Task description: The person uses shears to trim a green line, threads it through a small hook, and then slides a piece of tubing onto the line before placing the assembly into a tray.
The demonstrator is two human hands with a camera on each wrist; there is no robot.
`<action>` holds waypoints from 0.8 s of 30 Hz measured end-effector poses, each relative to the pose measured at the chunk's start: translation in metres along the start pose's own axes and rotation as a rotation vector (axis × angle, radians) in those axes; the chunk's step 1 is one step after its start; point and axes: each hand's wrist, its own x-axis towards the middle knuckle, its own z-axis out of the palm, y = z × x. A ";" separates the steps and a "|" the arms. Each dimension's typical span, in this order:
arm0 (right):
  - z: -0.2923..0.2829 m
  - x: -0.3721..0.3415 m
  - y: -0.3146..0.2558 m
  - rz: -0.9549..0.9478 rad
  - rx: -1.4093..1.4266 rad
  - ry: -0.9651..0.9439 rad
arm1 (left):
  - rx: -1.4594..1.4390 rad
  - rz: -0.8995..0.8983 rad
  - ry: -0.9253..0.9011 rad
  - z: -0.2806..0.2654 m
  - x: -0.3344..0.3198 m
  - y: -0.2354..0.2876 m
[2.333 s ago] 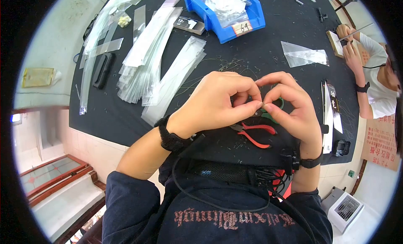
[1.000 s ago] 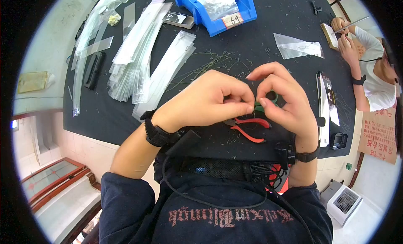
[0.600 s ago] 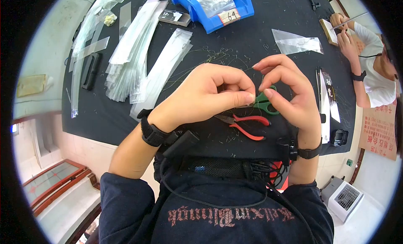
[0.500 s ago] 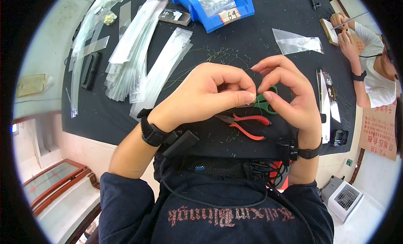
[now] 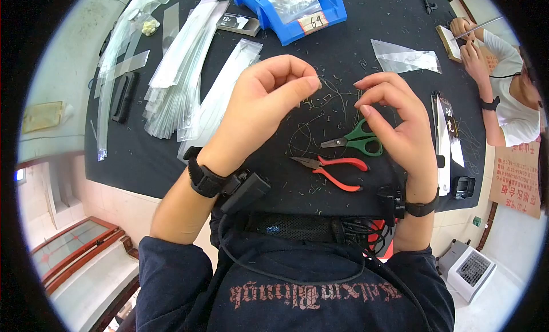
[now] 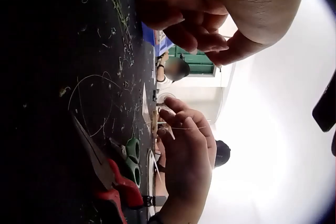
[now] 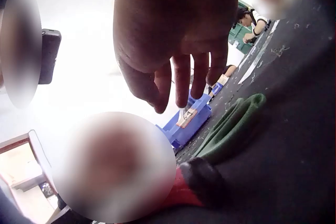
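My left hand (image 5: 251,106) is raised over the table, thumb and forefinger pinching the end of a thin line (image 6: 221,95), like fishing line. In the left wrist view this line curves from those fingertips toward my right hand (image 5: 403,123), and a strand crosses its fingers. The right hand hovers with fingers loosely bent; the right wrist view shows its thumb tip apart from the forefinger. Below the hands lie green-handled scissors (image 5: 366,146) and red-handled pliers (image 5: 343,160), both unheld. Behind the scissors, loose loops of line (image 5: 293,139) rest on the black cloth.
Piles of clear plastic sleeves (image 5: 186,75) lie at the left, near a black case (image 5: 124,98). A blue bin (image 5: 286,24) with bagged items stands at the back. Clear sheets (image 5: 403,56) lie right of it. Another person's hands (image 5: 470,52) work at the right edge.
The hands, meeting at the fingertips earlier, have parted. My left hand has moved up and left, uncovering the scissors and pliers; the right has shifted slightly upward.
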 end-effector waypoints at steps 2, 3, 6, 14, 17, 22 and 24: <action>0.000 0.000 -0.002 0.013 0.002 0.006 | -0.062 -0.012 -0.035 -0.004 0.001 -0.002; 0.001 0.000 -0.003 0.030 0.050 0.004 | -0.025 -0.001 -0.066 -0.003 0.001 -0.003; 0.007 0.000 -0.005 0.017 0.134 -0.001 | 0.034 -0.012 -0.160 0.000 0.000 -0.008; 0.014 -0.002 -0.004 -0.017 0.188 -0.002 | 0.211 -0.044 -0.235 0.002 -0.001 -0.002; 0.014 -0.002 -0.004 -0.013 0.193 0.008 | 0.224 -0.029 -0.228 0.003 -0.002 0.000; 0.013 -0.002 -0.005 -0.009 0.189 0.002 | 0.239 -0.020 -0.236 0.004 -0.002 -0.001; 0.013 -0.002 -0.005 -0.008 0.191 -0.003 | 0.243 0.004 -0.231 0.004 -0.002 -0.003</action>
